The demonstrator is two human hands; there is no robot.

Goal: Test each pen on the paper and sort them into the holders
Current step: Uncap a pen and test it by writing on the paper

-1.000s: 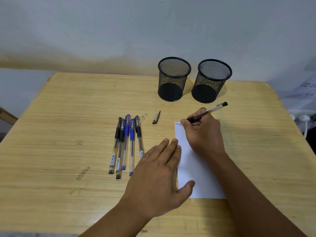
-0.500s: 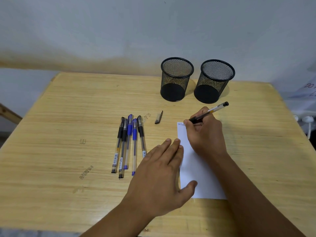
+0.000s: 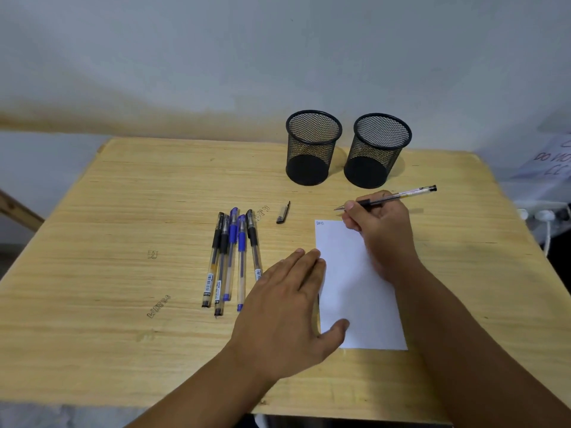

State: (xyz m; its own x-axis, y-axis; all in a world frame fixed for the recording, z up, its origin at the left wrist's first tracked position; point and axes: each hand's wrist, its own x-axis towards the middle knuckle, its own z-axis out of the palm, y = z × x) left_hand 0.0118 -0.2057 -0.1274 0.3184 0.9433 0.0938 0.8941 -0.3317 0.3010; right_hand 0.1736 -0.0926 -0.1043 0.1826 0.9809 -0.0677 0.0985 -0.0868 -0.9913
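My right hand grips an uncapped black pen, its tip lifted just past the top edge of the white paper. A small black scribble marks the paper's top left corner. Flat on the paper's left edge rests my left hand, fingers straight, thumb on the sheet. The pen's black cap lies on the table left of the paper. Several capped pens, black and blue, lie side by side further left. Two empty black mesh holders stand at the back.
The wooden table stands against a pale wall, with small ink stamps on its left half. White plugs and cables and a sheet with writing lie off the table's right edge.
My right hand has lifted the pen tip off the paper and shifted it up and to the right, leaving the scribble exposed. My left hand stays on the paper.
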